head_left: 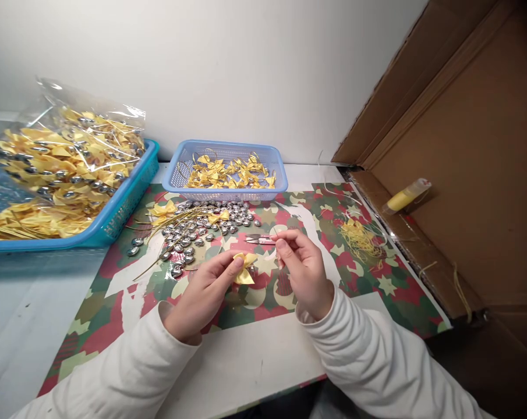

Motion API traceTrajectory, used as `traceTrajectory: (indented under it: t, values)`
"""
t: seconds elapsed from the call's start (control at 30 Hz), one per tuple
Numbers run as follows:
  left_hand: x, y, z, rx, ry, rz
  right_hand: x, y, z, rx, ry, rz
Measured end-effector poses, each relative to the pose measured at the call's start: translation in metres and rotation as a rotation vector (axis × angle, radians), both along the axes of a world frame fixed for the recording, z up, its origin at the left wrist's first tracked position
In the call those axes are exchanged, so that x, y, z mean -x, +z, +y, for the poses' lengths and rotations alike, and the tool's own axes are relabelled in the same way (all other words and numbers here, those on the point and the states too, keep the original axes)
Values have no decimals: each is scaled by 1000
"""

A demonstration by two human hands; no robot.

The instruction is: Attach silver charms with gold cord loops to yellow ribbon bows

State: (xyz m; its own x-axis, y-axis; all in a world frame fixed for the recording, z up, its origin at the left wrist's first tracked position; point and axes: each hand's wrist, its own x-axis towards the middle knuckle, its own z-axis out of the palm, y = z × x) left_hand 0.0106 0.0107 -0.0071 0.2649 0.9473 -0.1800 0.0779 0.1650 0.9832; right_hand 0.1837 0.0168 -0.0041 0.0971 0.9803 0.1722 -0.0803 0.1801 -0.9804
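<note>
Pinching satin yellow bow [244, 269], left hand [204, 294]

Bare desk [246, 361] lies open near the sleeves. Ahead, scattered silver beads [202, 230], snips [258, 239] and a blue basket [226, 174] block; cardboard [464, 145] walls the right.
</note>
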Motion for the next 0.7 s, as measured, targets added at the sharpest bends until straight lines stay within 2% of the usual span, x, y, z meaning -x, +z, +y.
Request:
traceTrajectory:
  t: [0.3, 0.5, 0.57, 0.63, 0.7]
  values:
    - [1, 6, 1, 28, -96, 4, -2, 5, -3, -16, 91, -50]
    - [2, 1, 0, 10, -125, -34, -1, 8, -3, -91, 183, -242]
    - [1, -1, 0, -15, -148, -80, 0, 5, -2, -49, 244, -246]
    - [1, -3, 0, -12, -169, -114, 2, 2, -1, 67, 308, -188]
    - [1, -4, 0, 7, -184, -130, 3, -1, -1, 146, 311, -133]
